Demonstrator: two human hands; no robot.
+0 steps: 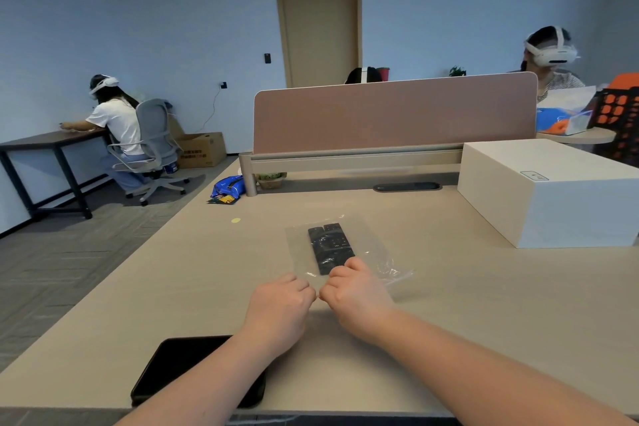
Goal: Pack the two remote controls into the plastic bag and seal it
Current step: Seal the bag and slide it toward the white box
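The white box (549,194) blocks the worktop's (484,304) far right; a black tablet (179,367) occupies its near-left edge; between them lies bare surface.

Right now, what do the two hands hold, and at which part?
Both the left hand and right hand pinch the plastic bag at its near, open edge; the remote controls lie inside.

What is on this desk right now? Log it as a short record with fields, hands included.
surface: beige desk
bag: clear plastic bag lying flat, near edge at the hands
contents: two black remote controls side by side inside the bag
left hand: closed, pinching the bag's near edge
right hand: closed, pinching the same edge
seal: cannot tell if closed
nearby: white box; black tablet
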